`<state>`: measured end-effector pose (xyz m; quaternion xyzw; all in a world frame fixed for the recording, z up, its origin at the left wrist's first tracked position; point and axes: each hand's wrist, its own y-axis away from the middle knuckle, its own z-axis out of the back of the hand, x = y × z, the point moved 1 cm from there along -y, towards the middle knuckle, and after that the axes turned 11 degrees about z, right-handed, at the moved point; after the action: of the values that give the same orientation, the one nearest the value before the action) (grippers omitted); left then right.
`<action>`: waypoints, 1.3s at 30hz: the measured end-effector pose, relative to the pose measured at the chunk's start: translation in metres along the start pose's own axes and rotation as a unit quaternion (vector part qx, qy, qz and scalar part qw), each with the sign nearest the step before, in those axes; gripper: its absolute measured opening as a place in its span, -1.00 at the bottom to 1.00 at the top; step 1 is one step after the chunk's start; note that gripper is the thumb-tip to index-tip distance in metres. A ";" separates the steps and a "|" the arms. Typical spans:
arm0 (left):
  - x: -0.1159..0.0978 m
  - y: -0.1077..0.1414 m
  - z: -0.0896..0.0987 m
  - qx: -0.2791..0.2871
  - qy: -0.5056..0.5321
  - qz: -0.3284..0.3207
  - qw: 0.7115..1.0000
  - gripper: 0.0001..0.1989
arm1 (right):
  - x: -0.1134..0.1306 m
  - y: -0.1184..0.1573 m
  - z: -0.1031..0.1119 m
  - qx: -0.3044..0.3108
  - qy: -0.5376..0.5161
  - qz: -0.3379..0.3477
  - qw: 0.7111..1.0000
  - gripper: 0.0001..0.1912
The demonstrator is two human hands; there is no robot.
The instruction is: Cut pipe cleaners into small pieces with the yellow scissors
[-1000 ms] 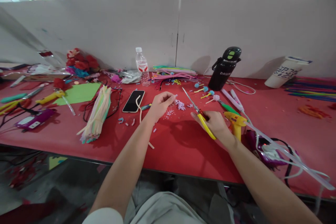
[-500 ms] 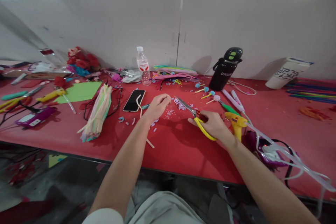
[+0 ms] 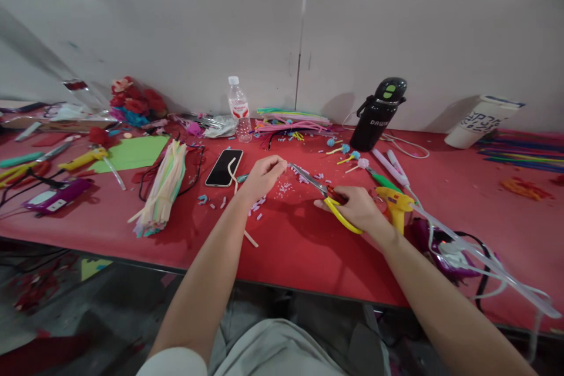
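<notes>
My right hand (image 3: 352,207) is closed round the yellow and red handles of the scissors (image 3: 330,195), whose blades point up and left. The blade tips lie close to the fingertips of my left hand (image 3: 268,175), which are pinched together; what they hold is too small to name. Small purple pieces (image 3: 303,178) and fine scraps (image 3: 284,190) are scattered on the red table beneath the blades. More purple bits (image 3: 257,208) lie beside my left wrist. A pale strip (image 3: 251,239) shows below my left forearm.
A phone (image 3: 224,168) and a bundle of pale strips (image 3: 164,188) are at the left. Behind stand a water bottle (image 3: 239,110) and a black flask (image 3: 378,114). A yellow glue gun (image 3: 396,204) with its cable is right of my right hand.
The scissor tips have moved slightly left, closer to my left fingertips. The view has shifted a little; the other things lie as before.
</notes>
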<state>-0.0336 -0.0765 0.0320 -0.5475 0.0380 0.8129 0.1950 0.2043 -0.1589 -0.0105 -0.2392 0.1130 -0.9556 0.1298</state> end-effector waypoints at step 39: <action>0.001 0.000 0.000 -0.009 0.002 0.007 1.000 -0.70 | 0.000 0.001 0.000 0.002 0.002 0.003 1.000 -0.38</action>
<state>-0.0342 -0.0761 0.0307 -0.5506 0.0352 0.8134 0.1844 0.2043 -0.1598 -0.0113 -0.2363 0.1119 -0.9560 0.1329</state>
